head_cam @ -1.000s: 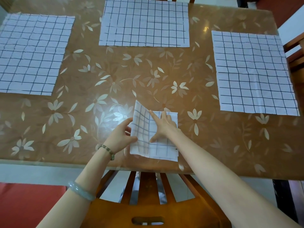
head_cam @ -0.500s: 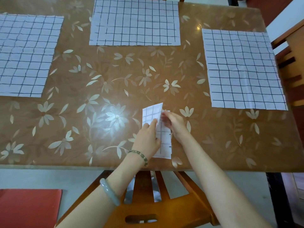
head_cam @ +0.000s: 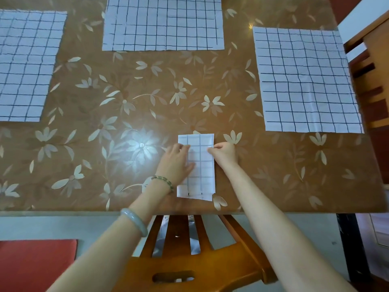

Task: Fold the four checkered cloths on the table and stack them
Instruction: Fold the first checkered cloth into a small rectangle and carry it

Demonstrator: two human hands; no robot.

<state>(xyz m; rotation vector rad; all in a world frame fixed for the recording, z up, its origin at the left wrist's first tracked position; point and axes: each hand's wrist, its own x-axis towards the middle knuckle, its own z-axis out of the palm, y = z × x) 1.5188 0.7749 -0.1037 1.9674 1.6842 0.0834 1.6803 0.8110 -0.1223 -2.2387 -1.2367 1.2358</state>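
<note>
While flat beneath left fingers [head_cam: 179,147], folded cloth [head_cam: 202,167], edge between right fingers [head_cam: 211,150].

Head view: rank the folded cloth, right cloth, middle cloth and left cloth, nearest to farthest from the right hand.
1. folded cloth, gripped by the right hand
2. right cloth, right side
3. middle cloth, far edge
4. left cloth, far left

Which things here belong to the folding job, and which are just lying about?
Job: folded cloth, left cloth, middle cloth, right cloth, left hand, right hand, table.
Lying about: chair, red mat, bangle.
</note>
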